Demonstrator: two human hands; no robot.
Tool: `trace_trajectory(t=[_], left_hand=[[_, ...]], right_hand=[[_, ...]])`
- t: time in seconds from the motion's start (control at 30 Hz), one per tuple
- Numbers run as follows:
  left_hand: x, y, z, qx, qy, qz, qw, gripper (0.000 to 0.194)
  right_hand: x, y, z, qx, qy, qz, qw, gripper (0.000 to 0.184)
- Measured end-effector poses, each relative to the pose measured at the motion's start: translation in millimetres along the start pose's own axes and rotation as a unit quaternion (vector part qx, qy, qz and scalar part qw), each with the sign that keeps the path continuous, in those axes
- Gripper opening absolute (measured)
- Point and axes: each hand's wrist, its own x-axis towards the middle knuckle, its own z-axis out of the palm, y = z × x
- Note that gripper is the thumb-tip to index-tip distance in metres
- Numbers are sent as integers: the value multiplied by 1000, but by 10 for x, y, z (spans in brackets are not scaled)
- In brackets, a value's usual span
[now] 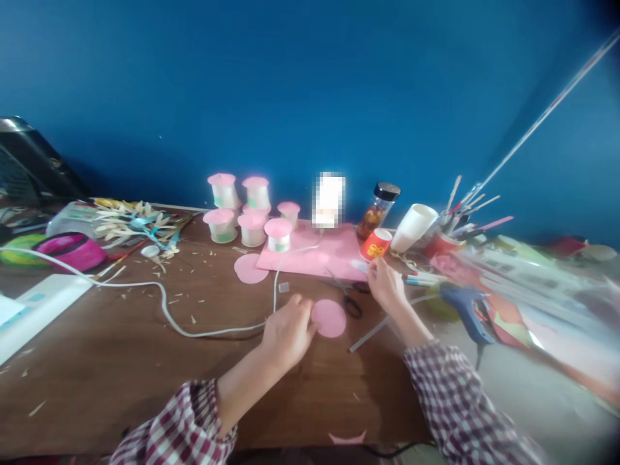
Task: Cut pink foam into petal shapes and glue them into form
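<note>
My left hand [289, 330] pinches the edge of a pink paper circle [330, 318] held just above the brown table [121, 361]. My right hand [385, 282] is closed on a pale marker or glue stick [359, 265] near the edge of a pink paper sheet [314, 257]. Black-handled scissors [349, 299] lie between my hands. A second pink circle [250, 268] lies flat to the left of the sheet. Several white cups with pink tops [252, 213] stand grouped behind it.
A white cable [165, 303] snakes across the table. A blue glue gun [465, 309], an orange paper cup [376, 244], a white cup [413, 226], a jar [378, 209] and a pot of pens [448, 226] sit at right. Straw scraps [130, 223] and a pink bowl [72, 250] lie left.
</note>
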Motion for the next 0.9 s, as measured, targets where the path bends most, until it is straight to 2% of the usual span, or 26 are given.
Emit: trace_trajectory(t=[0.17, 0.23, 0.33, 0.43, 0.7, 0.9], left_hand=[[-12, -5, -37, -21, -14, 9, 1000, 11], [0, -29, -42, -36, -20, 10, 999, 10], [21, -57, -46, -44, -12, 16, 999, 17], [36, -52, -52, -29, -5, 23, 999, 30], [68, -19, -106, -21, -40, 8, 999, 35], [8, -81, -37, -92, -4, 16, 996, 29]], right_hand=[[-117, -157, -95, 8, -18, -75, 997, 17], [-200, -252, -143, 26, -62, -113, 991, 13], [-348, -393, -192, 53, -169, -173, 969, 14], [-466, -497, -206, 22, -204, -192, 960, 9], [-514, -523, -183, 36, -224, -217, 949, 5], [-536, -524, -196, 99, -198, -212, 952, 15]])
